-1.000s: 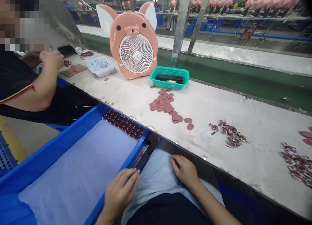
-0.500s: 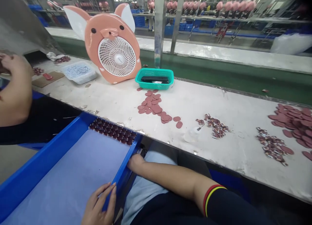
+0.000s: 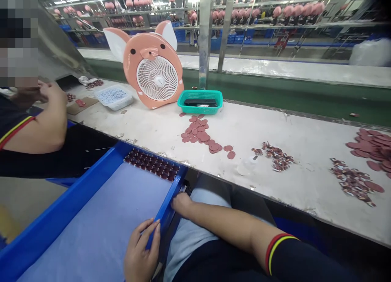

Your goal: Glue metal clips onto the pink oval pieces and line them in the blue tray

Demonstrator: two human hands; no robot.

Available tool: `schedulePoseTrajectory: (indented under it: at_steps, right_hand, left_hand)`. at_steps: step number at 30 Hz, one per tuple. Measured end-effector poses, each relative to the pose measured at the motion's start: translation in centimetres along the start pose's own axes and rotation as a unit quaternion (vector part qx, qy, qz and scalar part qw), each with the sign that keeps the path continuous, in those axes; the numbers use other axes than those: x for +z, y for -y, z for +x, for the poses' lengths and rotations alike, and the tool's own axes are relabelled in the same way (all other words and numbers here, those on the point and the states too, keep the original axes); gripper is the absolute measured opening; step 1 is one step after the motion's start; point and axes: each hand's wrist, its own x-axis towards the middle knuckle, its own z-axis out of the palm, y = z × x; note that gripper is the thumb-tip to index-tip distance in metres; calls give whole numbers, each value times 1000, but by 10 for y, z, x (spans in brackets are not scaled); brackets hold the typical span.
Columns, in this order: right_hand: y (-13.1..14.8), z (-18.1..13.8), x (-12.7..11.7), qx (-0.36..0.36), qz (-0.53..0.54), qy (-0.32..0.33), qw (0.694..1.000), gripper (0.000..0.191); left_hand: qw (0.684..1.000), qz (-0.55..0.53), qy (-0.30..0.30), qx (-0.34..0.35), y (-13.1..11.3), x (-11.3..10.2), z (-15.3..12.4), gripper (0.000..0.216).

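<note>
A blue tray lined with a pale sheet rests over my lap, and rows of small dark red parts lie at its far end. My left hand grips the tray's right rim near me, fingers curled over the edge. My right hand reaches across my lap to the tray's outer right wall near its far corner, with its fingers hidden behind the wall. On the white workbench ahead lie pink oval discs and a small heap of dark parts.
A pig-shaped pink fan, a teal basket and a clear box stand at the back of the bench. Another parts heap and more discs lie to the right. A seated co-worker's arm is at the left.
My right hand left my lap and went to the tray's right wall near the far corner. My left hand slid back along the rim and curled over it. The view shifted slightly.
</note>
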Motion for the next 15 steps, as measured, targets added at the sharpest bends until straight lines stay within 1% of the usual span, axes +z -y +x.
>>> schedulePoseTrajectory:
  at_steps: [3,6,10,15]
  right_hand:
    - [5,3,2,22,-5,79,997,32]
    - [11,8,2,38,-13,124,991,32]
    - [18,15,4,57,-25,144,988,32]
    - [21,19,6,59,-27,141,988,32]
  left_hand:
    - [1000,7,-6,-19,2,-5,-6,16]
    - [999,10,-10,-31,4,-7,-8,15]
    - [999,18,-4,-38,9,-5,-10,16]
    - [999,23,-1,-25,18,-5,-9,19]
